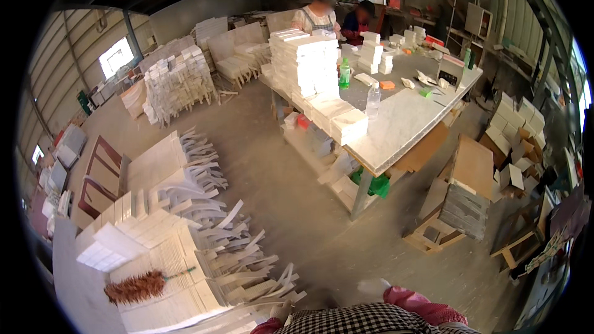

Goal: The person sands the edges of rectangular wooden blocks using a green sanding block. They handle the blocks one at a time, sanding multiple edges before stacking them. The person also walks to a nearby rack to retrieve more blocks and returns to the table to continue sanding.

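Observation:
My left hand (pixel 282 311) is low in the picture, beside the near end of the stacked pale sheets (pixel 176 278), whose loose strips (pixel 272 284) curl out toward me. Its fingers are too small and partly hidden to read. Out in front of my checked apron, my right hand (pixel 373 286) is a pale smear of motion at the end of a red-and-white checked sleeve (pixel 427 306). Nothing can be made out in it. A brown feather duster (pixel 137 286) with a thin green handle lies on top of the sheets.
Ahead stands a large table (pixel 402 142) with tall stacks of white boxes (pixel 303 62), bottles and small orange blocks. Two people (pixel 315 15) are behind it. A wooden stand (pixel 458 192) and cartons (pixel 513 124) are to the right. More stacked sheets (pixel 179 80) stand far left.

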{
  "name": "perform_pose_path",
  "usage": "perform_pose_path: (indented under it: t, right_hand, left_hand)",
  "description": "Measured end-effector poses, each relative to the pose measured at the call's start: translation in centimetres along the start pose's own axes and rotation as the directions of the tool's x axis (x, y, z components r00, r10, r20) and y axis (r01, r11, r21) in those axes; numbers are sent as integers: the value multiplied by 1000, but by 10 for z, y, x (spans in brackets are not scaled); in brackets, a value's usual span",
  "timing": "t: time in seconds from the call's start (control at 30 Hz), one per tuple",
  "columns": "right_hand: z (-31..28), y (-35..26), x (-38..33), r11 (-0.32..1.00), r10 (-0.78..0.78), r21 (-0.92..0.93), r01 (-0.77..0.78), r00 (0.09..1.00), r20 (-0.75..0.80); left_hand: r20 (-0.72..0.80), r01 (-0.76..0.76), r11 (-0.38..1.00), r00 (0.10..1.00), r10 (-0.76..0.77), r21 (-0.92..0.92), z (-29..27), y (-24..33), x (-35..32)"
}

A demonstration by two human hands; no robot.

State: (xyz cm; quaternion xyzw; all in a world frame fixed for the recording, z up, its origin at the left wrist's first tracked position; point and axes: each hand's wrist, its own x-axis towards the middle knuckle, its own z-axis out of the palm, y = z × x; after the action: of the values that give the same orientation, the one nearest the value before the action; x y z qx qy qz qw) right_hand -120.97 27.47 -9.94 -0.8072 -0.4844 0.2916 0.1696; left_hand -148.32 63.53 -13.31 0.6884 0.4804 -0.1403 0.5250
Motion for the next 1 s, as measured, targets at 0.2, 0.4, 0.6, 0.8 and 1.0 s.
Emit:
perform_pose_path:
  t: [0.2,0.4,0.6,0.8,1.0]
  right_hand:
    - [-124,-38,96,871,380,419,-258,894,-239]
    - [-203,-20,180,910,269,364,-199,950,-155]
    - [-304,1,335,949,135,297,-104,987,-87]
    - [-399,-17,517,984,-172,18,175,979,-106]
    - [-455,-62,672,957,-288,12,289,956,-57]
  left_hand:
    - [-14,-97,993,995,98,73,-52,128,48]
    - [148,-564,739,820,553,369,-19,158,163]
    - [242,-653,600,744,623,461,-54,253,223]
    - [-238,-47,991,971,16,-123,-154,375,258]
    - [-226,164,969,967,-120,185,-175,237,374]
